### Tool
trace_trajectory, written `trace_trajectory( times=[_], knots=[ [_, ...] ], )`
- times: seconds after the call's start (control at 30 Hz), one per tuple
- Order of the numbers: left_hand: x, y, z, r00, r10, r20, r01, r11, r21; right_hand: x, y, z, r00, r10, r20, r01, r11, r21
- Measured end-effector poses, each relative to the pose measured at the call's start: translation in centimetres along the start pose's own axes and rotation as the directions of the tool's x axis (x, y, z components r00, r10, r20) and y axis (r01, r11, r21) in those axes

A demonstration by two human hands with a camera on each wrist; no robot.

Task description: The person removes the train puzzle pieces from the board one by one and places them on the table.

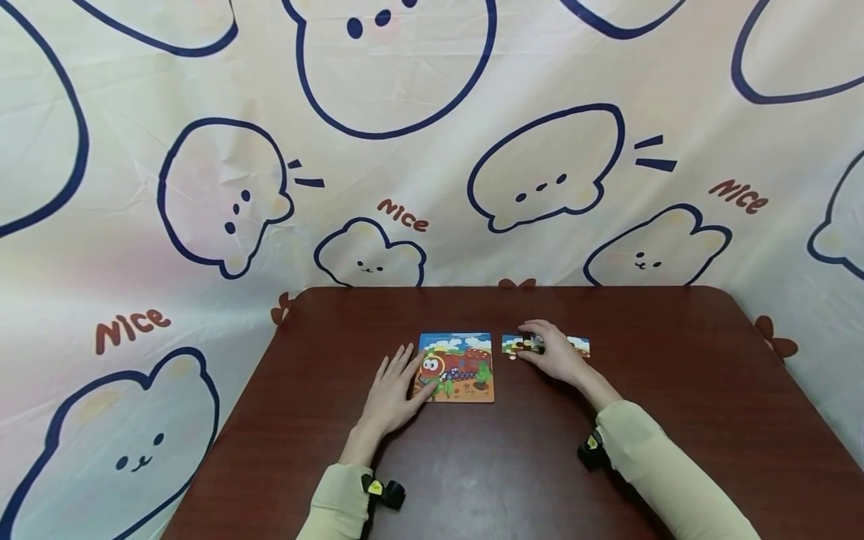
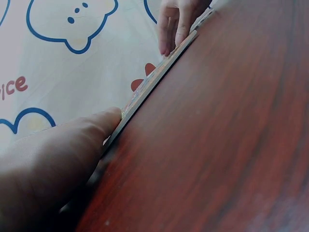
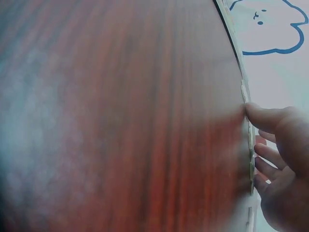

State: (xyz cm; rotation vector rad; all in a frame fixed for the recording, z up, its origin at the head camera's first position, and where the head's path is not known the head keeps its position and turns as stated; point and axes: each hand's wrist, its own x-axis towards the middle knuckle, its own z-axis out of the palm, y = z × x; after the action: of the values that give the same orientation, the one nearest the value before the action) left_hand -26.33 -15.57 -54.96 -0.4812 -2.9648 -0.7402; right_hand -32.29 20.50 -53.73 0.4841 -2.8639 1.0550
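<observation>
A square picture puzzle (image 1: 466, 366), showing a red cartoon train with eyes under a cloudy sky, lies flat on the table. My left hand (image 1: 391, 394) rests along its left side with fingers extended, the thumb over the lower left corner. To the right of the puzzle lies a short row of loose puzzle pieces (image 1: 510, 343) with sky and brown parts. Over this row is my right hand (image 1: 556, 356), thumb (image 3: 260, 117) at the near edge and fingers bent over the far edge, gripping a piece that the hand partly covers.
The dark brown wooden table (image 1: 472, 465) has rounded far corners. Behind it hangs a pale cloth (image 1: 432, 180) with blue cartoon outlines. A small black camera is strapped to each wrist, over light sleeves (image 1: 661, 457).
</observation>
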Motion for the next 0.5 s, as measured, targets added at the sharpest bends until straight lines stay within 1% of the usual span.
trace_trajectory(
  times=[0.13,0.23,0.3,0.4,0.5],
  knots=[
    [-0.1,-0.1,0.1,1.0,0.003,0.0,-0.003,1.0,-0.007,-0.2,-1.0,0.2,0.999,-0.027,-0.041,0.027,1.0,0.003],
    [-0.1,-0.2,0.1,1.0,0.002,0.0,-0.002,1.0,-0.003,-0.4,-2.3,0.6,0.996,-0.064,-0.066,0.062,0.998,-0.031],
    [-0.1,-0.2,0.1,1.0,0.002,0.001,-0.002,1.0,-0.003,-0.5,-3.3,0.8,0.995,-0.075,-0.067,0.071,0.996,-0.057],
    [-0.1,-0.2,0.1,1.0,0.007,-0.004,-0.007,1.0,-0.007,-0.6,-4.7,1.1,0.996,-0.075,-0.04,0.072,0.996,-0.058],
    [0.0,-0.2,0.1,1.0,0.011,-0.008,-0.011,1.0,-0.007,-0.6,-5.7,1.5,0.997,-0.079,0.015,0.08,0.997,-0.015]
  ],
)
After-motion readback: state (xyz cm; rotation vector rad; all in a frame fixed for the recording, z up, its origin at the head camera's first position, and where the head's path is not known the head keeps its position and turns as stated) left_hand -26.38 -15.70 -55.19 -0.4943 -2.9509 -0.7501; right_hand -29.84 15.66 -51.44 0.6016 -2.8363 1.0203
